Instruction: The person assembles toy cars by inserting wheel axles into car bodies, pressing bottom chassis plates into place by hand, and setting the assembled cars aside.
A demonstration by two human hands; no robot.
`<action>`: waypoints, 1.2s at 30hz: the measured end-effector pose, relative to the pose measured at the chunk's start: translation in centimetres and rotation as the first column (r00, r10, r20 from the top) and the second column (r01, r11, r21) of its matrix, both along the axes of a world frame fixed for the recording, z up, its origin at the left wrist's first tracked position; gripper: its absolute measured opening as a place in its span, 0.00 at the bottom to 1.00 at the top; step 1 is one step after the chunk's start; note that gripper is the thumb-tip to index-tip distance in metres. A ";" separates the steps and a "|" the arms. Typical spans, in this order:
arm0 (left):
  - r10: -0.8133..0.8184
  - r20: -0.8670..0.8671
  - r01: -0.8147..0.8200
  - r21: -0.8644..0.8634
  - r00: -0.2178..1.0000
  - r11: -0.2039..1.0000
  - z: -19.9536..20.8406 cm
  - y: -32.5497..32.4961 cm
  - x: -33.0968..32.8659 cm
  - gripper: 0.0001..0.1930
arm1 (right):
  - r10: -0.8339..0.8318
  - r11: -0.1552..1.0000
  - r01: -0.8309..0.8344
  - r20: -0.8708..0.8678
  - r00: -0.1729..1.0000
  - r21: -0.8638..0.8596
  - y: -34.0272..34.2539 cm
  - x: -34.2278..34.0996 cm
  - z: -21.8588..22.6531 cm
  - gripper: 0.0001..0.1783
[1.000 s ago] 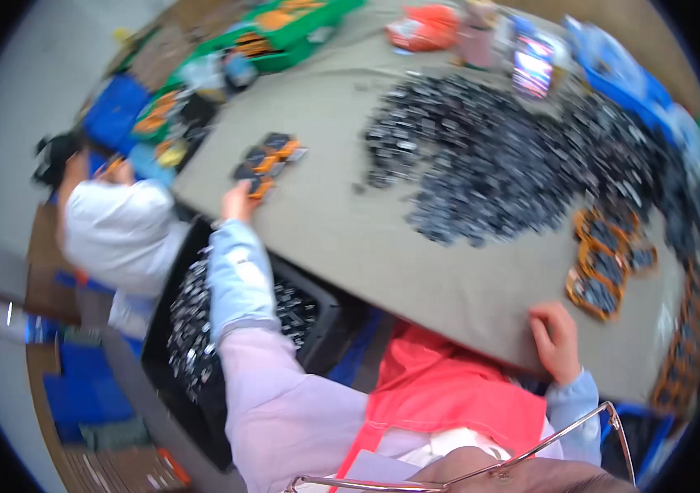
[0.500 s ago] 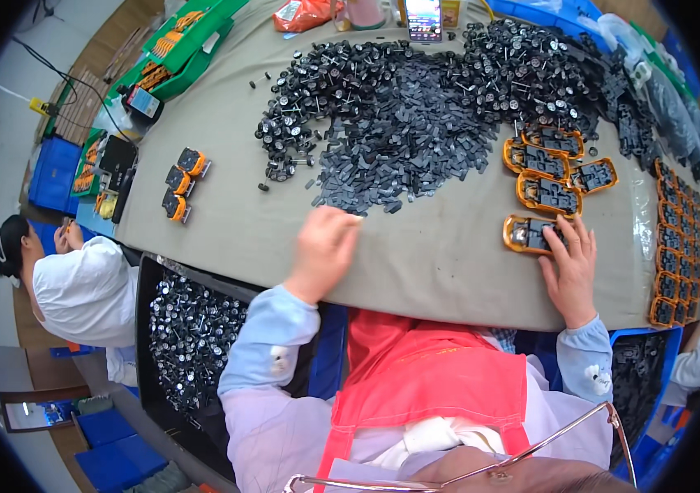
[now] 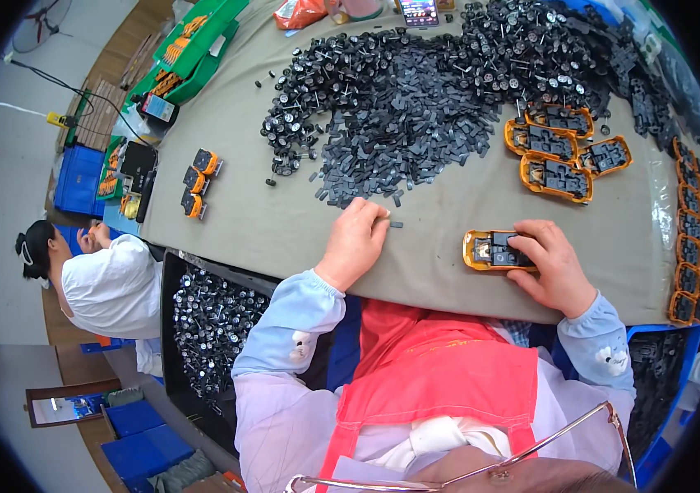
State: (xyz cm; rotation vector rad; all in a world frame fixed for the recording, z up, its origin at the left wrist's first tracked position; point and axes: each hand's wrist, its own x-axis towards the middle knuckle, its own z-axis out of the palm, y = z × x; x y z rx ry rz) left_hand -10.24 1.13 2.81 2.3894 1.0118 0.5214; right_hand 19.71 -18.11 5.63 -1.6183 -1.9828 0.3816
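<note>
My right hand (image 3: 555, 267) grips the right end of an orange toy car body (image 3: 475, 251) lying upside down on the cloth, its dark inner parts facing up. Thumb and fingers sit on its edges and top. My left hand (image 3: 354, 245) is closed, fingertips pinched together, just in front of a pile of small dark grey flat pieces (image 3: 415, 131). Whether anything is in that pinch is hidden. One loose flat piece (image 3: 397, 224) lies beside its fingertips. Beyond my right hand, several more orange car bodies (image 3: 557, 177) rest with their undersides up.
Heaps of black wheels on axles (image 3: 522, 62) flank the flat pieces. Rows of car bodies (image 3: 685, 246) line the right edge. Three orange cars (image 3: 194, 182) stand at left. A bin of wheels (image 3: 214, 329) sits below the table edge; a co-worker (image 3: 111, 283) sits at far left.
My right hand has drawn the car body left and nearer to me. My left hand has shifted slightly right, and a loose flat piece now shows beside it. The whole view has shifted a little.
</note>
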 end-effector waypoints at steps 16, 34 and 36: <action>-0.488 -0.055 0.490 0.163 0.871 0.857 1.1 1.0 0.0 0.13 | 0.081 0.995 -0.080 0.004 0.997 -0.052 2.6 -0.2 1.0 0.29; -0.718 -0.140 0.722 0.284 0.682 0.630 1.0 1.5 3.2 0.11 | 0.203 0.970 -0.198 0.024 0.979 -0.144 4.5 0.1 1.4 0.25; -0.753 -0.150 0.755 0.304 0.640 0.581 1.5 0.8 4.4 0.11 | 0.227 0.967 -0.219 0.055 0.972 -0.131 4.5 0.0 1.1 0.24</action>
